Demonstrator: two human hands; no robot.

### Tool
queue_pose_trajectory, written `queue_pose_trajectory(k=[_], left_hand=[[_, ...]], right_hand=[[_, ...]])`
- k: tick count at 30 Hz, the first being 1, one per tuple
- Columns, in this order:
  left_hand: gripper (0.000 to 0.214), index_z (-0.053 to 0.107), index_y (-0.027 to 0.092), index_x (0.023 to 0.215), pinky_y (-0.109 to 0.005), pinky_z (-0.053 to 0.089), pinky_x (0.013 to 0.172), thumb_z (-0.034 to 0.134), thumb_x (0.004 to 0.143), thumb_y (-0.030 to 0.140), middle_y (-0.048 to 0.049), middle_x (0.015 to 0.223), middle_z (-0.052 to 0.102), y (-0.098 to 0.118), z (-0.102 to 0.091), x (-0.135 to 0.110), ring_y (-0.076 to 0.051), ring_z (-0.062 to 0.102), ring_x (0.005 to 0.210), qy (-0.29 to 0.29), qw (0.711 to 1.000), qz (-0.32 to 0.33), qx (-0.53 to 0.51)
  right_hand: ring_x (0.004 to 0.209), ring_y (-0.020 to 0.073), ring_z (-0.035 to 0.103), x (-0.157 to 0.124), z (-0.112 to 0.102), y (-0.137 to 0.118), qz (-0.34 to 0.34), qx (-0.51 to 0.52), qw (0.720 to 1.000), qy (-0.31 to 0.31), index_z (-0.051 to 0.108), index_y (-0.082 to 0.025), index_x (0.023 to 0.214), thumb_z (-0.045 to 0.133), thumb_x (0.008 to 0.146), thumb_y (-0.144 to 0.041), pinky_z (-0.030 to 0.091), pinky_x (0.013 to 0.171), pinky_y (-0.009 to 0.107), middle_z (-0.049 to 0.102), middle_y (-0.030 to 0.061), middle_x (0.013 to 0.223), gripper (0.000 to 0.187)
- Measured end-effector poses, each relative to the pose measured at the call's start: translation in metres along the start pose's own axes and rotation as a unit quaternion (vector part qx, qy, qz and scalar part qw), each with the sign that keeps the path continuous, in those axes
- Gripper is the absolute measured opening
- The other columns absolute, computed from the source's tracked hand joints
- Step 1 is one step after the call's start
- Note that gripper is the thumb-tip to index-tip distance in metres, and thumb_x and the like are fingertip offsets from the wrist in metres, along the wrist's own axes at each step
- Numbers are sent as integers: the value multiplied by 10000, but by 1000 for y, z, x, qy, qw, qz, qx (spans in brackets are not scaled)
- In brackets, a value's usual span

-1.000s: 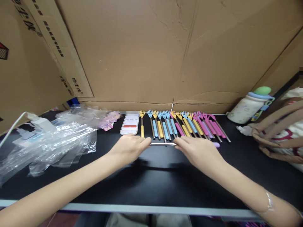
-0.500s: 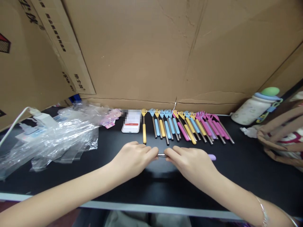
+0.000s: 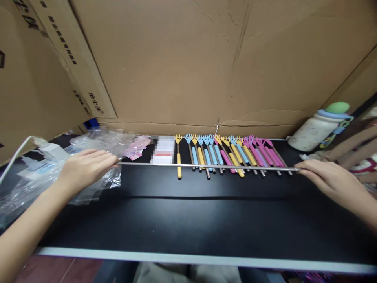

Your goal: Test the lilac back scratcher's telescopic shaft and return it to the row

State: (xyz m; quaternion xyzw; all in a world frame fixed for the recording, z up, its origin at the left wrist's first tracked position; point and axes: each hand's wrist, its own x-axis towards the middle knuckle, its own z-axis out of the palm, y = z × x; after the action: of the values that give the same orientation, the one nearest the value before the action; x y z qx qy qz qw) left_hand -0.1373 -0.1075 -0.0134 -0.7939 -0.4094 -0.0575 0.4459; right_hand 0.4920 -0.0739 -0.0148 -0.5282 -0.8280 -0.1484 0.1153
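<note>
A thin telescopic metal rod (image 3: 206, 166) stretches level across the black table (image 3: 188, 220), fully extended, a little above the surface. My left hand (image 3: 85, 169) pinches its left end above a heap of clear plastic bags (image 3: 67, 169). My right hand (image 3: 332, 181) grips its right end, where the handle is hidden in my fingers. Behind the rod lies a row of several small back scratchers (image 3: 229, 155) with yellow, blue and pink handles and hand-shaped heads, collapsed short.
A phone (image 3: 162, 154) lies left of the row. Cardboard walls (image 3: 188, 63) close in the back and left. A white bottle with a green lid (image 3: 319, 125) and a brown-strapped bag (image 3: 356, 145) sit at the right. A white charger and cable (image 3: 38, 147) lie far left.
My hands were close together at the table's middle holding the short, collapsed rod. They have pulled far apart, left and right, and the rod has telescoped out to full length.
</note>
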Motion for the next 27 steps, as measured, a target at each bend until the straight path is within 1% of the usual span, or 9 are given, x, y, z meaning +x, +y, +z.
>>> queue_pose_trajectory(k=[4,9,13,16,19,21,23,25,27], left_hand=[[291,524,206,713,-238,374,691,390,936,337,40,635,555,-1,6,5,-128,516,673,2,1000,1,-4],[229,567,233,858,-310,367,879,379,938,337,41,745,623,0,11,6,-143,548,754,4,999,16,-45],[226,563,220,868,-289,383,794,376,939,324,32,743,624,2,9,6,-146,548,723,3,998,16,-66],[228,565,213,862,-269,374,714,372,940,307,20,752,630,-1,7,8,-145,545,716,-7,997,-10,-73],[260,565,202,840,-277,369,717,354,944,312,0,758,633,-5,3,10,-152,541,719,-4,997,-44,-65],[256,561,195,830,-281,365,712,362,943,311,-4,751,630,-2,-2,15,-153,540,713,10,997,-46,-63],[237,558,197,826,-276,359,697,379,939,305,3,740,626,10,-10,28,-148,541,704,21,997,-19,-75],[213,562,211,853,-271,351,695,383,940,286,16,745,632,33,-20,48,-140,550,711,23,994,15,-109],[234,546,201,785,-276,334,661,379,939,262,19,706,625,61,-31,71,-141,546,679,46,989,17,-140]], right_hand=[[875,213,596,0,4,4,13,62,998,-17,600,-214,905,370,879,-492,405,787,331,657,117,919,362],[918,177,592,-4,12,5,33,133,989,-53,584,-210,958,468,866,-391,399,837,275,653,105,975,234],[922,175,593,-1,13,6,41,142,988,-46,588,-204,975,486,858,-377,407,835,259,651,106,987,233],[876,179,598,4,9,6,36,117,992,-13,589,-195,961,470,860,-378,421,791,275,654,106,956,241],[825,177,602,9,2,-1,22,92,995,24,590,-183,930,454,865,-362,427,753,282,660,106,907,234],[798,171,607,14,-2,-16,5,82,996,36,592,-182,920,444,872,-352,431,730,275,667,101,888,230],[778,165,616,20,-5,-45,-23,70,997,38,599,-189,922,425,886,-351,434,696,265,676,89,883,240],[764,161,627,30,-6,-87,-60,44,996,48,603,-203,934,395,903,-357,428,655,256,685,65,889,261],[700,144,632,40,-7,-133,-95,28,991,86,600,-214,909,355,922,-347,397,577,232,691,28,836,279]])
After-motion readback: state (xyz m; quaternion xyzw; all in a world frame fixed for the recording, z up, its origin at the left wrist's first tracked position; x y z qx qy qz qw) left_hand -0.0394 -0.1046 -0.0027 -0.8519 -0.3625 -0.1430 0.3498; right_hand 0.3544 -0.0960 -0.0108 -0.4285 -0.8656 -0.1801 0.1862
